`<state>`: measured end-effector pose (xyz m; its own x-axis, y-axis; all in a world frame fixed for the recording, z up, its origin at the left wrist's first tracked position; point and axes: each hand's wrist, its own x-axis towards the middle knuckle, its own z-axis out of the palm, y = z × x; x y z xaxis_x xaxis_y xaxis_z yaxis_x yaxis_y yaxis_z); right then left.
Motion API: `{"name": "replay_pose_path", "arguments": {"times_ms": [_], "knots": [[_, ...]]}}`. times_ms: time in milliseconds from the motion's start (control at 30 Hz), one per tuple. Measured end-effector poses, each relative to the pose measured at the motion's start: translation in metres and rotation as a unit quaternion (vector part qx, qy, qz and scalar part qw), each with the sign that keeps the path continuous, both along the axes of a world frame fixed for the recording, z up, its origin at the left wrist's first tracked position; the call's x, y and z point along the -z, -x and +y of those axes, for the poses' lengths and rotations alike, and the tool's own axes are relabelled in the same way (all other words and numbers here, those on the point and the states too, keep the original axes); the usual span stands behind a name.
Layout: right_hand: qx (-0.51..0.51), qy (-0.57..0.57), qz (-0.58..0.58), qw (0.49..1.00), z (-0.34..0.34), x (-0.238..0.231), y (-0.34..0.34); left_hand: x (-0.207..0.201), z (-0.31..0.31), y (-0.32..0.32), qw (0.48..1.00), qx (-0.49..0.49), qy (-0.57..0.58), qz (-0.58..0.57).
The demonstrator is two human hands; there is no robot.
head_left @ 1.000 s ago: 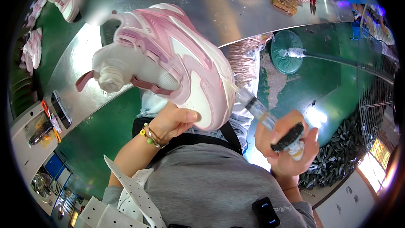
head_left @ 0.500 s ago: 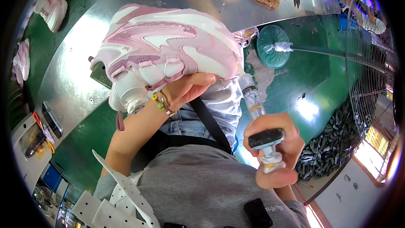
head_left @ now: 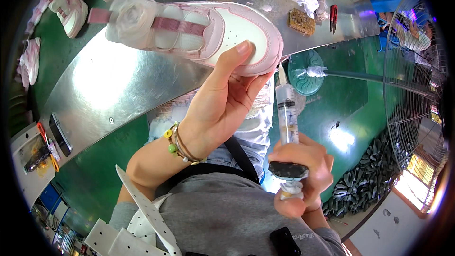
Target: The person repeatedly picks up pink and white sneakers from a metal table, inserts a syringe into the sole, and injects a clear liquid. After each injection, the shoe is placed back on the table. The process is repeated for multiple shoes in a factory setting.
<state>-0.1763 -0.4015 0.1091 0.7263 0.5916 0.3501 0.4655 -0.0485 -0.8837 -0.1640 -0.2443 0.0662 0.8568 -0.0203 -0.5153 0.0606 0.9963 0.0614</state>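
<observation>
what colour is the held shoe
The shoe is pink and white, best seen in the head view.

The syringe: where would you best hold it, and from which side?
Probably at the end with the black pad, from the person's side, as the right hand does: the syringe points away from the body, the pad looks wider than the barrel, and the thin tip sits at the toe of the sneaker.

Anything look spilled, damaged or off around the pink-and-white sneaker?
One small oddity: a whitish blotch on the silver metal tabletop, just beyond the pink-and-white sneaker, looks like residue. The sneaker shows no plain damage on its visible side, and no drip shows beside the clear plastic syringe.
</observation>
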Motion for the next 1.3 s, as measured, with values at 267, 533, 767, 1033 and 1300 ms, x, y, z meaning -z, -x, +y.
{"name": "replay_pose_path", "arguments": {"times_ms": [267, 533, 767, 1033, 1300], "knots": [[-0.017, 0.053, -0.029, 0.998, 0.007, -0.004, 0.000, -0.011, 0.007, -0.012, 1.000, 0.000, 0.018, 0.005], [0.175, 0.032, -0.016, 0.984, 0.038, 0.005, -0.002, 0.034, 0.098, 0.079, 0.994, -0.001, -0.110, -0.021], [0.156, 0.117, -0.024, 0.980, 0.060, 0.021, -0.014, 0.030, 0.349, 0.138, 0.932, -0.104, -0.316, 0.143], [0.136, 0.100, 0.008, 0.986, 0.078, 0.030, -0.029, 0.066, 0.621, 0.102, 0.551, -0.650, -0.467, 0.238], [0.219, 0.161, 0.032, 0.962, 0.067, 0.073, -0.062, -0.005, 0.410, -0.042, 0.774, -0.118, -0.607, -0.136]]}}
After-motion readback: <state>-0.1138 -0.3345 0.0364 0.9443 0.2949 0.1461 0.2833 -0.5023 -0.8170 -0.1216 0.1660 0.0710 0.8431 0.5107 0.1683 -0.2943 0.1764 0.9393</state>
